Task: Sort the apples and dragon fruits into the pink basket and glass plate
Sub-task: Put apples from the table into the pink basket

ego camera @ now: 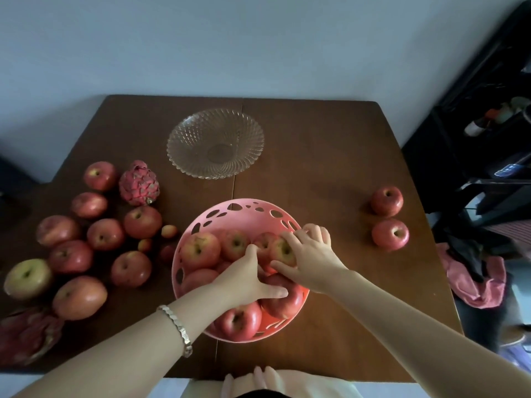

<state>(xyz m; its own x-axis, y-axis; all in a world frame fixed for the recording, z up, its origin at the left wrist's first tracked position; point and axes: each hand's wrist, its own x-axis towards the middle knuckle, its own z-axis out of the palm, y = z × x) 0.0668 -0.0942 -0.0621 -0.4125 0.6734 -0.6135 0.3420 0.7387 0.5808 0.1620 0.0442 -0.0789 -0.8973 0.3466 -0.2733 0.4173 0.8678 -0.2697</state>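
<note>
While both hands reach into the perforated pink plastic basket (227, 209), red apples fill it.

Spread over a red apple at the basket's right (283, 251), the right hand (309, 259) has fingers curled loosely on it; the left hand (247, 278), a silver bracelet (176, 328) on its wrist, lies open across the heap, gripping nothing that I can tell. More loose apples (105, 234) and a pink scaly dragon fruit (139, 183) sit left on the brown wooden table (330, 156); the ribbed clear glass plate (215, 143) stands beyond, bare.

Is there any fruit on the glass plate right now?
No, the glass plate sits bare at the table's far side, while apples fill the pink basket.
</note>
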